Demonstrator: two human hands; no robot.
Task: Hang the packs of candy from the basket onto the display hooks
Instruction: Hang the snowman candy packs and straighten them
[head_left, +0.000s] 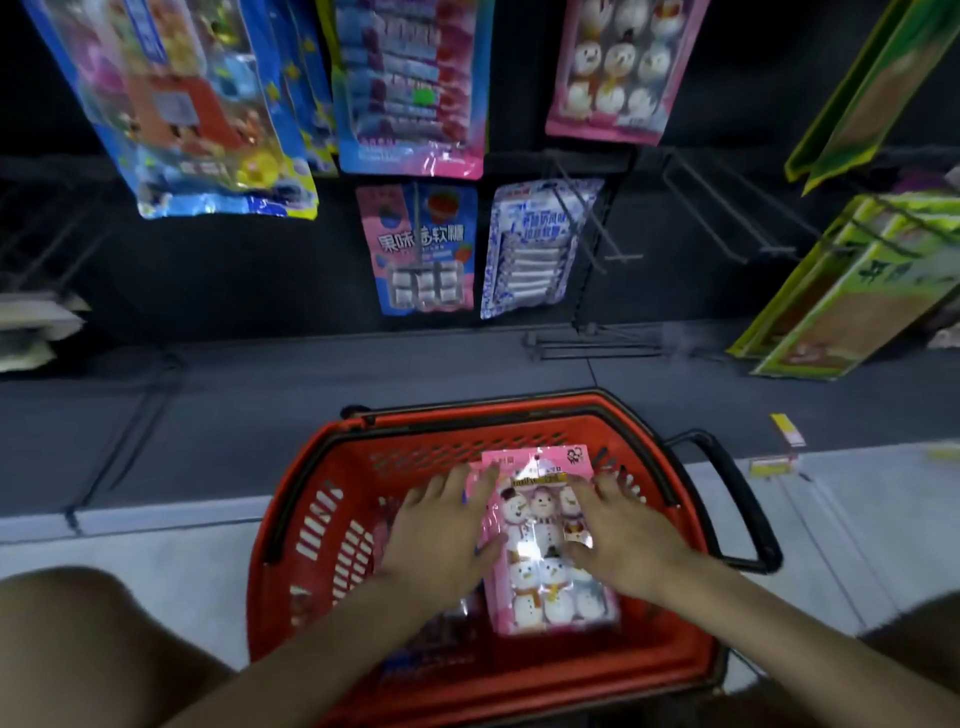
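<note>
Pale floor tiles (156, 540) carry the red basket (291, 499), set close before the dark hook wall, presumably to keep the reach short. Over the basket, the left hand (441, 535) and right hand (623, 540) flank the pink snowman candy pack (540, 545). The fingers (454, 486) are near straight and spread along its side edges, with the thumbs on its face. Whether any finger reaches beneath cannot be told. The pack lies face up, header end toward the wall, which suits a direct lift to a hook. More packs (441, 634) lie in the basket below, partly hidden. Beyond, a matching snowman pack (618, 62) hangs upper right. Bare hooks (727, 203) stand beneath it, the likely destination.
</note>
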